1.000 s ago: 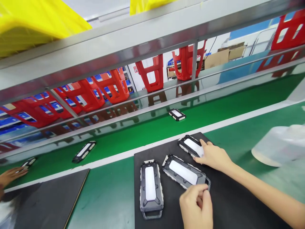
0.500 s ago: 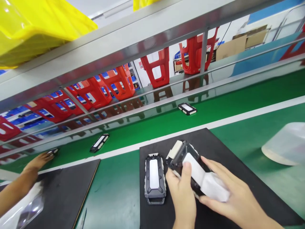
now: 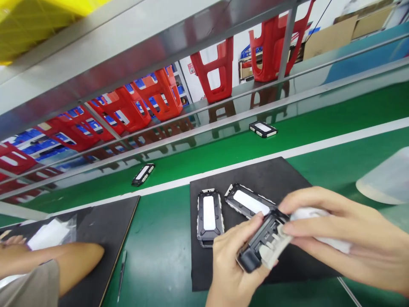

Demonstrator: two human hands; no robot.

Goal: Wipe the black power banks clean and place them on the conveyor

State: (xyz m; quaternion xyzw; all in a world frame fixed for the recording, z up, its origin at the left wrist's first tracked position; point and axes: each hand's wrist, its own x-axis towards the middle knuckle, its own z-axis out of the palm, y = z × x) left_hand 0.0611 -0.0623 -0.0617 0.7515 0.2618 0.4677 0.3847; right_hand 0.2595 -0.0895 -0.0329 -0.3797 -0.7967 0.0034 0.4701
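Note:
My left hand (image 3: 234, 260) grips a black rugged power bank (image 3: 251, 256), its end turned up so that ports and an opened cream rubber flap (image 3: 276, 249) show. At the flap's edge are the fingertips of my right hand (image 3: 348, 238), which is closed around a crumpled white cloth or tissue (image 3: 332, 243). Behind the held unit, a second power bank (image 3: 247, 200) with a white panel lies slanted on the black mat (image 3: 265, 170), partly covered by my hands. A third power bank (image 3: 209, 215) lies lengthwise to its left.
Two more power banks (image 3: 143, 175) (image 3: 263, 128) lie on the green belt (image 3: 198, 153) beyond the white strip. Left, a co-worker's arm (image 3: 73, 264) rests over another black mat (image 3: 105, 226); tweezers (image 3: 122, 275) lie between. A translucent container (image 3: 386, 179) stands right; a metal shelf beam (image 3: 143, 51) crosses above.
The held power bank has been turned from its panel face to its port end and brought lower, uncovering the slanted one behind. The co-worker's hand has drawn back from the belt.

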